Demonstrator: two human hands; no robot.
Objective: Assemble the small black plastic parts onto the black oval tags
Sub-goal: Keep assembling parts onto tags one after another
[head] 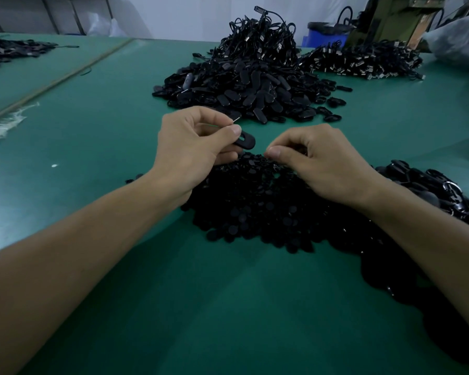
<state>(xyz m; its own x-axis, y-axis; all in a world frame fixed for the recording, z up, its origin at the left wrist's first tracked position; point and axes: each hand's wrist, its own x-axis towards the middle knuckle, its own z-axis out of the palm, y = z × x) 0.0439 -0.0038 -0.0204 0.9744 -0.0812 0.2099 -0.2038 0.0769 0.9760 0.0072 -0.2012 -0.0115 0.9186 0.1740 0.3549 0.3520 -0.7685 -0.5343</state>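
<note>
Head view, green tabletop [92, 136]. Left hand [184, 152]: fingers curled, thumb and forefinger pinching one black oval plastic tag [246, 139], held just above the near heap. Heap of small black round plastic parts [255, 204] lies between the forearms. Right hand [328, 163]: fingers curled, thumb tip touching heap's top; cannot tell if a part is held. Large mound of black oval tags [244, 87] lies beyond.
</note>
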